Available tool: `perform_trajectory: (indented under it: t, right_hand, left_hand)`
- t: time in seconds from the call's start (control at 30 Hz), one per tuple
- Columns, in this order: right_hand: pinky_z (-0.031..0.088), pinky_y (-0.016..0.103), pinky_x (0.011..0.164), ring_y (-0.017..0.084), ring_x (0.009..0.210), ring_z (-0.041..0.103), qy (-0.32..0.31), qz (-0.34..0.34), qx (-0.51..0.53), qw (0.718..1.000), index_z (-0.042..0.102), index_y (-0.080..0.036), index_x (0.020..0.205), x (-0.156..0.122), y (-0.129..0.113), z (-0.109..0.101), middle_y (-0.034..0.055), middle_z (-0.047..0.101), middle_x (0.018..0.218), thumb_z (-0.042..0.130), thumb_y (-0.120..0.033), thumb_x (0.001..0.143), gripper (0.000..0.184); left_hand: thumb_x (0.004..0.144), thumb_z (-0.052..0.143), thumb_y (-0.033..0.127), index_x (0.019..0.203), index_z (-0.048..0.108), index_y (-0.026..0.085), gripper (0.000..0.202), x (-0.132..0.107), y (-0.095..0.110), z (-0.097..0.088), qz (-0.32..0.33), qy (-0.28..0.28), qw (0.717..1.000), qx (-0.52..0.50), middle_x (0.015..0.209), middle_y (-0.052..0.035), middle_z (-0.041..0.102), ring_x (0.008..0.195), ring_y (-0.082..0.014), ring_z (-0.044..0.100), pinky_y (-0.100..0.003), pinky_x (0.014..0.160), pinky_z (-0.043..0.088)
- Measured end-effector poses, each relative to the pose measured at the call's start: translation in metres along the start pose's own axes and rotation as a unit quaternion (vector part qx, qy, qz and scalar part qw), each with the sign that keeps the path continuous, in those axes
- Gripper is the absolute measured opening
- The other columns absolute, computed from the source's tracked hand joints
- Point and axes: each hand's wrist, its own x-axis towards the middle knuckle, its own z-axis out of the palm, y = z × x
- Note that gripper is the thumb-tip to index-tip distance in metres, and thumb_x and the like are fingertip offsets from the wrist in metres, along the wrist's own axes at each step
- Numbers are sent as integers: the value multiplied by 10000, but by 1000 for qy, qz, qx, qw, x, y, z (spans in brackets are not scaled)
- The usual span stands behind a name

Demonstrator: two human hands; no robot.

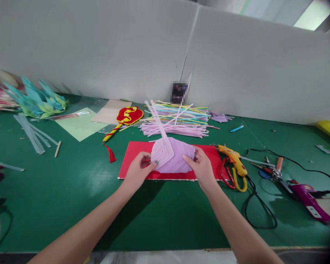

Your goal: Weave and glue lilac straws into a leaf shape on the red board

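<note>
Between my two hands is a flat lilac fan-shaped craft piece (178,157), held over a red board (134,150). Bent pale-pink pipe cleaners (165,146) cover its left part in nested angles, and their long ends stick up past the top edge. My left hand (141,165) pinches the left edge of the piece, thumb on top. At the right edge my right hand (200,163) grips it the same way. Fingers under the piece are partly hidden.
Behind the board lies a pile of pastel pipe cleaners (178,128). A red-and-yellow tasselled fan (129,116) rests left of it. Orange glue gun (233,157), scissors (239,181), pliers and a purple glue gun (308,200) with a black cord lie at right. Glue sticks (30,134) lie left.
</note>
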Motion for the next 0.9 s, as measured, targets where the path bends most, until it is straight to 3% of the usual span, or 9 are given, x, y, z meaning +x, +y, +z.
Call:
perform_trajectory:
  t: [0.13,0.23,0.3,0.4,0.5,0.63,0.73,0.83,0.9]
  right_hand:
    - [532,375,732,221,808,668,-68,1,-40,997,533,-200,1154,23,-2,-10,44,711,858,714,-388,693,530]
    - [525,375,733,208,767,661,-113,-16,-92,989,535,-203,1195,34,-2,-13,27,710,823,680,-364,730,514]
    - [517,386,782,208,818,661,-150,-33,-131,979,545,-206,1207,40,-3,-15,33,711,870,659,-333,749,490]
    - [476,395,892,209,987,629,-188,-75,-193,960,584,-222,1179,49,-4,-16,48,680,1059,632,-288,767,420]
    - [435,397,955,206,1080,583,-204,-115,-234,944,592,-249,1183,56,-6,-16,40,623,1196,609,-265,783,401]
    - [447,385,927,190,1038,584,-248,-143,-229,930,566,-258,1226,59,-11,-10,34,634,1154,586,-258,805,422]
    - [469,369,870,170,926,593,-263,-149,-211,930,557,-246,1239,58,-16,-6,32,648,1055,578,-253,807,433]
    - [478,358,842,163,884,588,-263,-148,-194,933,553,-239,1241,56,-20,-5,30,645,1013,580,-246,803,439]
    - [475,364,855,164,896,588,-263,-152,-189,934,553,-244,1238,55,-22,-6,28,644,1014,583,-244,804,435]
  left_hand:
    - [784,579,375,834,514,205,188,-18,1,4,-8,-51,999,18,856,-19,610,817,-185,627,-330,723,531]
    - [861,490,365,909,563,206,181,-33,8,9,-2,-113,993,31,883,-38,651,818,-186,643,-309,703,526]
    - [874,479,321,905,590,212,158,-43,16,13,15,-148,986,75,863,-30,674,810,-180,645,-291,713,505]
    - [883,474,275,813,615,221,167,-56,30,19,45,-214,950,222,810,-7,680,738,-171,626,-272,665,461]
    - [894,471,282,768,604,223,192,-57,44,22,84,-212,932,283,756,9,667,685,-165,614,-266,620,435]
    - [851,536,259,849,583,231,55,-27,55,19,141,-82,949,271,855,-4,680,797,-185,638,-295,730,475]
    - [826,563,291,953,572,209,152,10,52,13,138,26,946,292,997,-62,670,941,-240,630,-367,801,481]
    - [814,571,348,1038,574,206,266,40,42,11,87,-60,965,241,985,-66,688,903,-224,648,-332,767,491]
    - [749,631,387,989,613,205,302,51,36,13,71,-129,957,249,964,-63,695,867,-239,649,-318,712,480]
